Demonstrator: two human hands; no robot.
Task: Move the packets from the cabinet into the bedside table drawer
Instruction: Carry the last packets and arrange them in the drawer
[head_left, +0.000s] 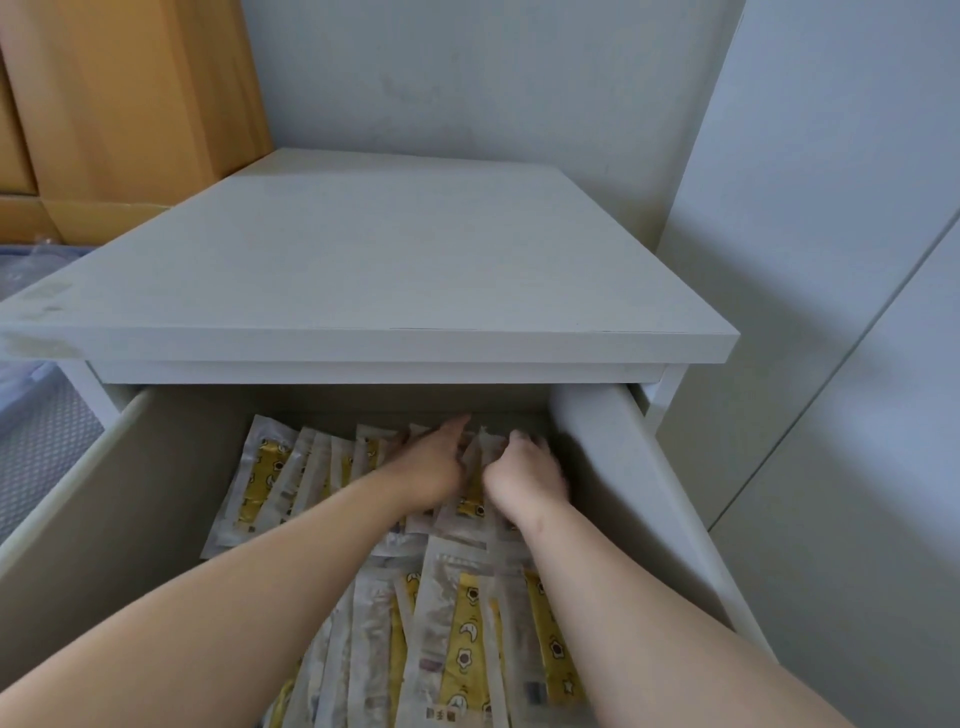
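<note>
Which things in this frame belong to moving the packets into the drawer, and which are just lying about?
Part of the job: packets lying in the open drawer; bedside table; left hand and right hand, both on the rear packets.

Just there: wooden unit, upper left; grey textured surface, left; white panels, right.

The bedside table drawer (130, 493) stands pulled wide open across the lower half of the frame, its walls pale and plain. Long clear packets (462, 649) with yellow printed strips lie flat inside, overlapping in two rows, one at the centre and one toward the bottom edge.
</note>
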